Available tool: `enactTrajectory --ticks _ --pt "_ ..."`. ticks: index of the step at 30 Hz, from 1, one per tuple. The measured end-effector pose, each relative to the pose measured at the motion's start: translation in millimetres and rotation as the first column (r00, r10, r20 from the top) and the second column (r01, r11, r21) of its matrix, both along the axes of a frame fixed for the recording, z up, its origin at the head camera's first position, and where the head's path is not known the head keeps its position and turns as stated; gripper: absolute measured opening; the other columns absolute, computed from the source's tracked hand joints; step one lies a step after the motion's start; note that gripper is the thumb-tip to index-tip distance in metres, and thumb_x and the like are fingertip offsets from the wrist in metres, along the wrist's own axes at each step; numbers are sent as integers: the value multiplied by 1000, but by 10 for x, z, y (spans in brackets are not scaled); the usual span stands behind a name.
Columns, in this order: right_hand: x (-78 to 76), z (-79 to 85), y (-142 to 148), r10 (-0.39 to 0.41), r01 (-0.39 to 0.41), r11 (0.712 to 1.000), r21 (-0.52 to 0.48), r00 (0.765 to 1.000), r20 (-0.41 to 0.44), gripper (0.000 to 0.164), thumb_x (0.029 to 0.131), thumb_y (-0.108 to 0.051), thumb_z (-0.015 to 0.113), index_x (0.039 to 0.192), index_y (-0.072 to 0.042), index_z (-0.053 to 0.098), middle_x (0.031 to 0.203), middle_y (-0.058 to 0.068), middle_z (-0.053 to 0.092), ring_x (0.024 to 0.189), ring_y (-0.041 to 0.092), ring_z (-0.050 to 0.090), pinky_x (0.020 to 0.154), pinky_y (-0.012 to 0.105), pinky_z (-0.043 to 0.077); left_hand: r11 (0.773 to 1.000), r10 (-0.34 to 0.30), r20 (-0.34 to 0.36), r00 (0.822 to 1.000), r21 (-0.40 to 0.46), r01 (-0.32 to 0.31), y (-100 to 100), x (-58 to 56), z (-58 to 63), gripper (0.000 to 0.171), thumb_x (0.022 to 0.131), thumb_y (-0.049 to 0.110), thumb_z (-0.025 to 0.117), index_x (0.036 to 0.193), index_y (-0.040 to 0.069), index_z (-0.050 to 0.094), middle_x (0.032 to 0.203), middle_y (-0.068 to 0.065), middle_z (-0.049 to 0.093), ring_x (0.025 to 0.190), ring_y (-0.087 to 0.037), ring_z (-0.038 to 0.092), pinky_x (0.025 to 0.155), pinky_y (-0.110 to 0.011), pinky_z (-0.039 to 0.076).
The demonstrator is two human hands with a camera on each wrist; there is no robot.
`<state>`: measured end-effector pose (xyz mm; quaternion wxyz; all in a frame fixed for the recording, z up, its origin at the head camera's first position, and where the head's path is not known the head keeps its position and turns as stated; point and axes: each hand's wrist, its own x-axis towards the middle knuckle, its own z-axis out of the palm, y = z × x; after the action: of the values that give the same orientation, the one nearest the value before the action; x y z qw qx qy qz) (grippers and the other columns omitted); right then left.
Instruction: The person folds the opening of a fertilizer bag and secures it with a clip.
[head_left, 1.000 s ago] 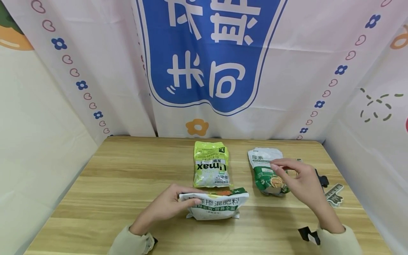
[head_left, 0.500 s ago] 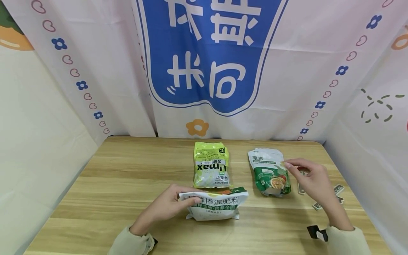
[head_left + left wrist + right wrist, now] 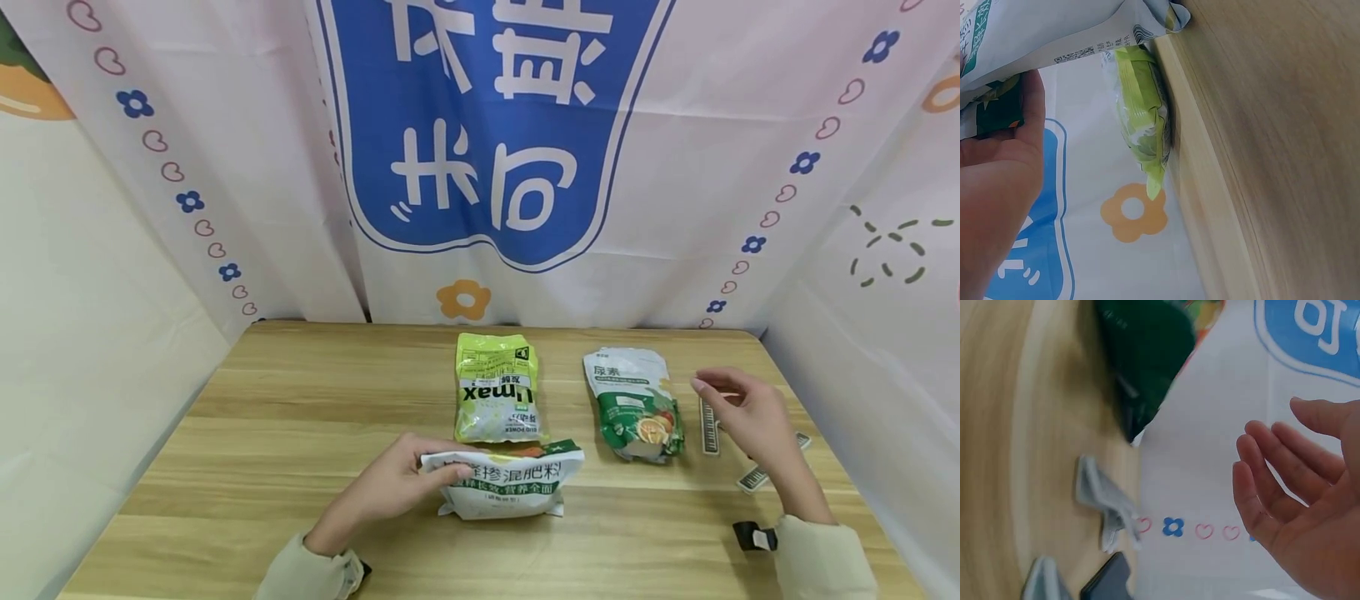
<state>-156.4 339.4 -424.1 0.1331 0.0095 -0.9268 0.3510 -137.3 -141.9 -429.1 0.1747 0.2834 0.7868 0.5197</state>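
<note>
A white fertilizer bag [image 3: 517, 500] with green print stands tipped up at the front middle of the table. My left hand [image 3: 393, 483] grips its upper left edge, thumb on the near face. The left wrist view shows that bag [image 3: 1066, 37] with the hand [image 3: 1007, 169] beneath its folded green edge. Behind it lies a lime-green bag [image 3: 497, 392] marked Umax. To the right is a white-and-green urea bag [image 3: 626, 408] with fruit printed on it. My right hand [image 3: 753, 421] hovers just right of it, fingers loosely bent, holding nothing; the right wrist view shows the bare palm [image 3: 1310, 487].
Small pieces with piano-key stripes lie under and beside my right hand, one [image 3: 709, 429] upright in the picture, another [image 3: 753, 479] slanted. A dark object [image 3: 1110, 578] sits by them in the right wrist view. A printed cloth [image 3: 405, 287] hangs behind the wooden table [image 3: 300, 400].
My right hand has moved right, from over the urea bag to beside it, uncovering the bag's printed fruit. My left hand and the white bag have stayed in place.
</note>
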Motion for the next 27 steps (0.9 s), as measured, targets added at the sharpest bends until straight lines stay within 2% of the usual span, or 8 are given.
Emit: enactTrajectory --ticks 2,4,7,9,10,12,17,27 --pt "-35 -39 42 -10 9 1000 8 1000 29 43 106 -34 64 131 1 68 121 25 74 93 -17 56 75 3 46 1000 -2 3 1000 3 2 -1 1 0 26 104 28 68 124 17 78 109 -7 81 59 1 43 54 -18 41" --pt "-66 -77 85 -21 19 999 30 998 62 45 106 -35 63 132 1 67 122 26 74 97 1 68 77 10 50 1000 -4 2 1000 4 4 -2 1 -2 26 104 28 68 124 17 78 109 -7 81 59 1 43 54 -18 41" --pt "-114 -139 151 -38 32 998 56 992 118 49 107 -37 62 134 3 65 128 29 71 107 36 72 83 32 59 1000 -3 -2 1000 7 3 -6 2 -11 25 104 28 68 124 17 78 109 -7 81 59 1 43 55 -17 41" --pt "-140 -182 204 -50 41 997 61 986 158 52 107 -38 60 137 5 62 134 32 66 115 50 67 85 48 60 1000 -5 -2 1000 14 5 -7 3 -17 25 104 27 68 124 16 78 110 -7 81 61 1 46 56 -17 42" --pt "-151 -205 227 -60 50 997 62 983 172 53 107 -38 60 138 6 61 136 33 64 117 52 66 87 54 59 1000 -4 -2 1000 17 4 -6 4 -20 25 104 27 68 124 16 78 110 -7 81 62 1 46 57 -17 43" --pt "-167 -252 273 -85 73 995 65 977 195 55 107 -38 60 139 7 59 138 35 62 119 53 64 89 59 58 1000 -4 -1 1000 21 4 -5 7 -25 26 103 27 68 124 16 78 111 -7 81 62 1 47 57 -17 43" --pt "-190 -331 339 -127 111 991 80 967 221 55 107 -36 61 138 9 59 137 36 61 119 54 64 89 60 57 1000 2 12 1000 27 -3 2 13 -24 25 103 27 69 124 17 78 111 -7 81 62 1 47 56 -17 42" --pt "-247 -323 355 -141 89 980 177 942 305 53 102 -29 66 131 15 60 125 40 64 110 53 63 83 58 55 1000 20 16 1000 13 -21 4 19 -17 26 102 29 70 124 18 78 103 -6 80 59 1 45 54 -17 42"
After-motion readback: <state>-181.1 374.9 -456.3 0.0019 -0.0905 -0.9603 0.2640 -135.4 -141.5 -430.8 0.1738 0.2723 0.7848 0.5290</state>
